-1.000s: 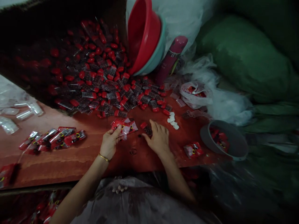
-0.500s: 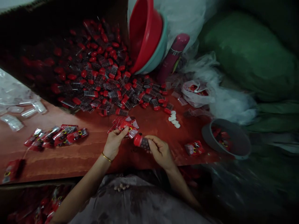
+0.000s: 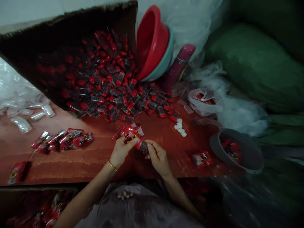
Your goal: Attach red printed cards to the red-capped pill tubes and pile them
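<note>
Red-capped bottle (image 3: 143, 147), one: dark body pinched between thumb and fingers of right hand (image 3: 158, 155), apparently to leave cap free, cap end towards left hand (image 3: 122, 151); contact there unclear. Red packets (image 3: 131, 130), overlapped, exact count not possible: gripped under left thumb, probably against slipping. Loose bottles (image 3: 121, 101), too many to count: beyond both hands, spilling from one box (image 3: 111, 19), mouth turned handward, likely for easy reach. Packet row (image 3: 71, 138), about five, overlapping, left of left hand; single packet (image 3: 17, 172), farther left. Spare packet (image 3: 202, 159), one, right of right hand, near one tub (image 3: 215, 144) with others inside, uncounted. White pieces (image 3: 180, 127), several, beyond right hand. Basins (image 3: 163, 41), two, nested, farther beyond; flask (image 3: 179, 65), one, alongside.
</note>
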The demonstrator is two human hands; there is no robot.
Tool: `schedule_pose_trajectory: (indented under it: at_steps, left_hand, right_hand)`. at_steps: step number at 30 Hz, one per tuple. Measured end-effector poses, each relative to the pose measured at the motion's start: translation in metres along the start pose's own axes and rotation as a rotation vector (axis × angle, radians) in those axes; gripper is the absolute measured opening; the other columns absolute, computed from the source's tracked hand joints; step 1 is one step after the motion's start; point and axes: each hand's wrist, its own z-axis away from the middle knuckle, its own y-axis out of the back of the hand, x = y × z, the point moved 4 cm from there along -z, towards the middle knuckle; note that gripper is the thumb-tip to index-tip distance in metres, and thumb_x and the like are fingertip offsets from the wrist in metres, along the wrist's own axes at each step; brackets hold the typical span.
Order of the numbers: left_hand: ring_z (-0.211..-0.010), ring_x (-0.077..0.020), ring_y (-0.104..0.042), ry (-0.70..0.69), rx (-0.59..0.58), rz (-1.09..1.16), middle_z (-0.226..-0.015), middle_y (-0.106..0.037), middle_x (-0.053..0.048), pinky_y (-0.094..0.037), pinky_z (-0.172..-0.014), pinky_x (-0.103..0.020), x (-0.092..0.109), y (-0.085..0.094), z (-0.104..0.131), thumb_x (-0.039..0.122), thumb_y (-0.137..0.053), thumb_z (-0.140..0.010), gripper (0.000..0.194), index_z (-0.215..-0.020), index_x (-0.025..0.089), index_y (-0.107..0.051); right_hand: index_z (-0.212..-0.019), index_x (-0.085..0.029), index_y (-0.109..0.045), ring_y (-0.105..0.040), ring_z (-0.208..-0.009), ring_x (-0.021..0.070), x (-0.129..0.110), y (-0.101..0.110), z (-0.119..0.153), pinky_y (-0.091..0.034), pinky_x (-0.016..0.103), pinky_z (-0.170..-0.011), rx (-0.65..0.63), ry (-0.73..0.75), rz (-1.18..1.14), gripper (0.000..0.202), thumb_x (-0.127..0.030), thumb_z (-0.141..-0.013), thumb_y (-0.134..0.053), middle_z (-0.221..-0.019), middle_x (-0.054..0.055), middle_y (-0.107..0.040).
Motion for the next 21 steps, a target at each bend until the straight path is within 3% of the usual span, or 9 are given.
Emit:
schedule_pose_trajectory:
  at_steps: [4, 7, 13, 17, 21]
  left_hand:
    - [-0.057, -0.0105, -0.056, 0.058, -0.007, 0.089, -0.064, -0.068, -0.002, -0.046, -0.061, -0.024, -0.013, -0.006, 0.001, 0.039, -0.083, -0.049, 0.035, -0.067, 0.013, -0.070]
    - [-0.059, -0.0104, -0.058, 0.012, 0.020, 0.180, -0.065, -0.068, -0.002, -0.047, -0.063, -0.023, -0.014, -0.006, 0.004, 0.036, -0.083, -0.050, 0.032, -0.068, 0.014, -0.069]
    - [-0.048, -0.0082, -0.052, 0.000, -0.141, 0.176, -0.059, -0.063, 0.001, -0.043, -0.051, -0.022, -0.011, -0.009, 0.004, 0.038, -0.077, -0.062, 0.027, -0.072, 0.014, -0.068]
    - [-0.058, -0.0114, -0.057, -0.046, -0.061, 0.194, -0.065, -0.066, -0.002, -0.045, -0.059, -0.024, -0.003, -0.008, -0.001, 0.042, -0.074, -0.064, 0.030, -0.069, 0.013, -0.067]
    - [-0.051, -0.0105, -0.055, 0.009, -0.043, 0.161, -0.061, -0.065, 0.000, -0.043, -0.051, -0.023, -0.005, -0.009, -0.004, 0.036, -0.079, -0.057, 0.030, -0.073, 0.014, -0.069]
  right_hand:
    - [-0.099, -0.021, -0.058, -0.059, -0.057, 0.0136, -0.005, -0.009, -0.001, -0.049, 0.025, -0.054, 0.165, 0.097, 0.096, 0.021, -0.029, -0.090, -0.042, -0.078, 0.003, -0.065]
    - [-0.097, -0.021, -0.056, -0.056, -0.053, 0.0123, -0.010, -0.018, -0.005, -0.047, 0.024, -0.052, 0.137, 0.098, 0.081, 0.017, -0.029, -0.090, -0.042, -0.074, 0.002, -0.063]
    - [-0.089, -0.022, -0.047, -0.048, -0.043, 0.0084, -0.008, -0.028, -0.011, -0.041, 0.020, -0.042, 0.148, -0.059, -0.176, 0.017, -0.037, -0.092, -0.041, -0.060, -0.006, -0.051]
    - [-0.094, -0.022, -0.047, -0.049, -0.044, 0.0076, -0.006, -0.033, -0.011, -0.040, 0.020, -0.044, 0.145, 0.007, -0.141, 0.015, -0.035, -0.091, -0.042, -0.063, -0.005, -0.051]
    - [-0.090, -0.022, -0.048, -0.047, -0.046, 0.0070, -0.005, -0.034, -0.013, -0.040, 0.019, -0.044, 0.148, 0.004, -0.123, 0.013, -0.034, -0.090, -0.043, -0.067, -0.004, -0.053]
